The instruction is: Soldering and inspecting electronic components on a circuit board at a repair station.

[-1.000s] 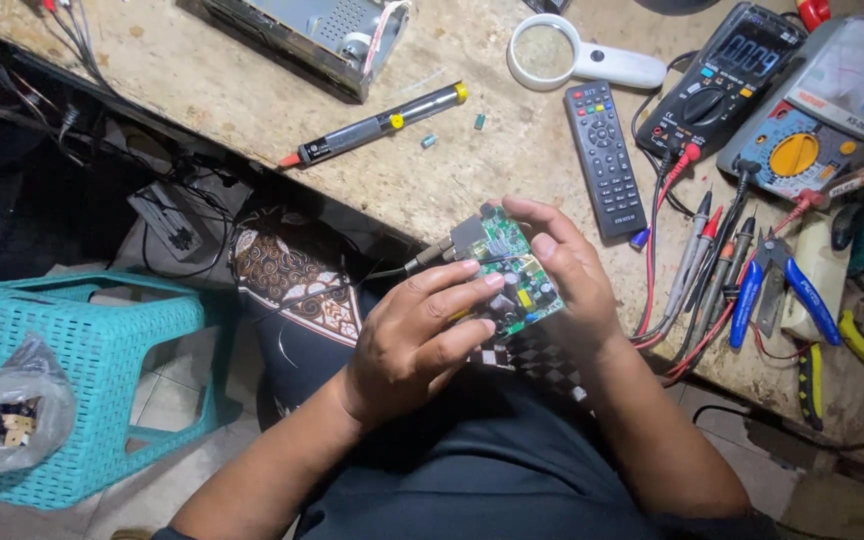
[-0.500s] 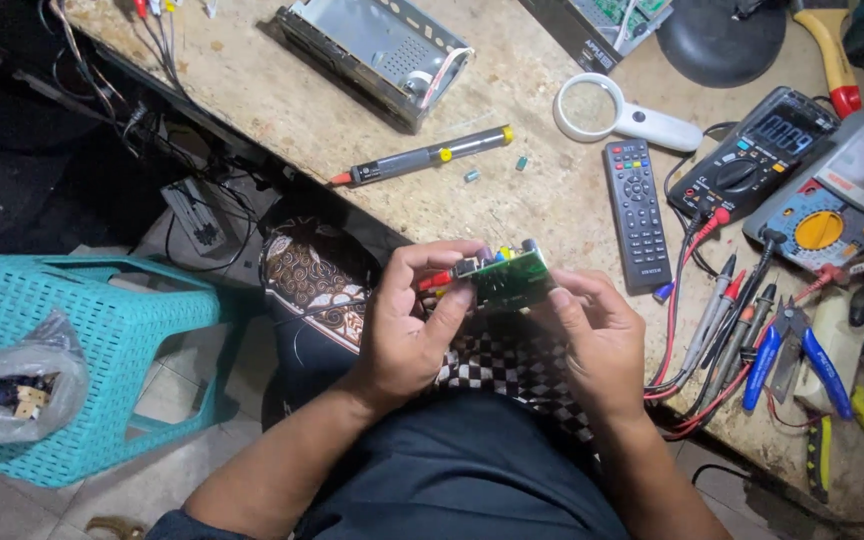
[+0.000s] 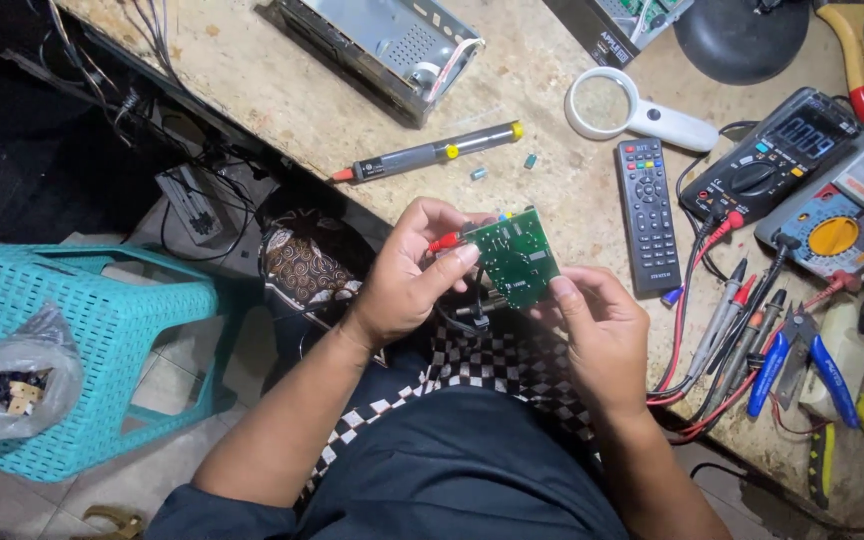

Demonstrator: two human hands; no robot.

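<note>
Closest to me, over a dark lap and a checkered cloth, both hands hold a small green circuit board up in the air, just short of the desk edge. My left hand has a closed grip on the board's left edge, thumb and forefinger pinching it near the red and yellow jacks; my right hand pinches the lower right corner, fingers curled shut on it. The flat solder side faces me, matte green with small pale markings; metal connectors hang below it. I judge the work as mid-inspection: the board is out of any housing and free in the hands, no tool is applied to it, and whatever repair is meant looks not yet begun. To the left, on the tiled floor, stands a turquoise perforated plastic stool with a crumpled clear bag on it. On the worn, speckled desk beyond lie a slim black remote control, a cylindrical desoldering pump with a yellow end, a round white magnifying glass, a black multimeter with red and black probe leads, blue-handled pliers, and farthest off an open grey metal chassis.
</note>
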